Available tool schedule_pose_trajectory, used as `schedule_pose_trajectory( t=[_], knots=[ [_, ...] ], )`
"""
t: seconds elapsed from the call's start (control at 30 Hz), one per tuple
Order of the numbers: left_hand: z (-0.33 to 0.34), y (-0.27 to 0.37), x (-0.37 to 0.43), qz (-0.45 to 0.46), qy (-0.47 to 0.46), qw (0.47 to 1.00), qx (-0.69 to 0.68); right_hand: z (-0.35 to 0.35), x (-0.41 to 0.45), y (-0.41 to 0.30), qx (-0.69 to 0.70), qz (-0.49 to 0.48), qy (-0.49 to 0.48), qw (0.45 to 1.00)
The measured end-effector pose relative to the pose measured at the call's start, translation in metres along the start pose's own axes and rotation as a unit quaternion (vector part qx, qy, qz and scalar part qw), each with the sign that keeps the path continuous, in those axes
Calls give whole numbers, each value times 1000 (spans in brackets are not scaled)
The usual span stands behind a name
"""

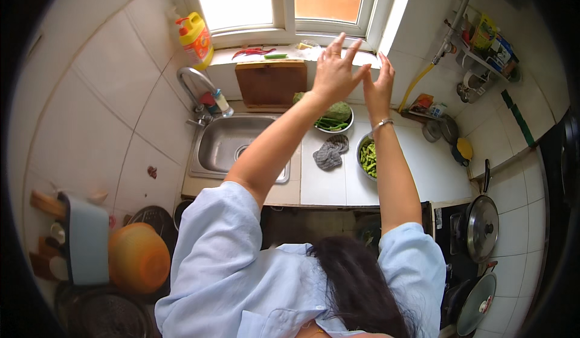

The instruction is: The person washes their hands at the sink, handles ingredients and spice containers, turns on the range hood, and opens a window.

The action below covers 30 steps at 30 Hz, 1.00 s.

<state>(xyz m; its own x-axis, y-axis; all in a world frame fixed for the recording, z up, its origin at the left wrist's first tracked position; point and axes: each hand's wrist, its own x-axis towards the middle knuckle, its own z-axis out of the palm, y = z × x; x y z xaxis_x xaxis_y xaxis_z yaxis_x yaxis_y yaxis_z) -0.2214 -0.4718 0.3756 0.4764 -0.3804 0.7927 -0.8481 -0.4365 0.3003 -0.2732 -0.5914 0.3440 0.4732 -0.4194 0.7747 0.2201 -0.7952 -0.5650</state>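
Both arms reach forward and up, over the counter and in front of the window. My left hand [336, 72] has its fingers spread and holds nothing. Close beside it, my right hand [379, 84] is raised with thumb and fingers apart, a bracelet at the wrist; the two hands nearly meet at the thumbs. Beneath them on the white tiled counter [324, 188] stands a bowl of green vegetables [336, 118], partly hidden by my left forearm. A grey cloth [331, 152] lies crumpled in front of it. My right forearm partly covers a metal bowl of green pods [368, 159].
A steel sink [217, 145] with a curved faucet [199, 77] is at left. Behind it leans a wooden cutting board [272, 84]. The windowsill holds red chillies [253, 52] and a yellow pump bottle [197, 41]. A lidded pan [482, 229] sits on the stove at right.
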Motion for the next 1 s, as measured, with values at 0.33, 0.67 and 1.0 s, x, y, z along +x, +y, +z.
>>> schedule_pose_trajectory(
  t=[0.33, 0.67, 1.0],
  knots=[
    [66, -106, 97, 14, -53, 991, 125, 112, 101, 63, 86, 93, -16, 992],
    [146, -165, 172, 64, -145, 954, 254, 208, 208, 165, 122, 95, 30, 988],
    [199, -198, 222, 54, -189, 952, 236, 247, 287, 214, 14, 61, 145, 987]
  ],
)
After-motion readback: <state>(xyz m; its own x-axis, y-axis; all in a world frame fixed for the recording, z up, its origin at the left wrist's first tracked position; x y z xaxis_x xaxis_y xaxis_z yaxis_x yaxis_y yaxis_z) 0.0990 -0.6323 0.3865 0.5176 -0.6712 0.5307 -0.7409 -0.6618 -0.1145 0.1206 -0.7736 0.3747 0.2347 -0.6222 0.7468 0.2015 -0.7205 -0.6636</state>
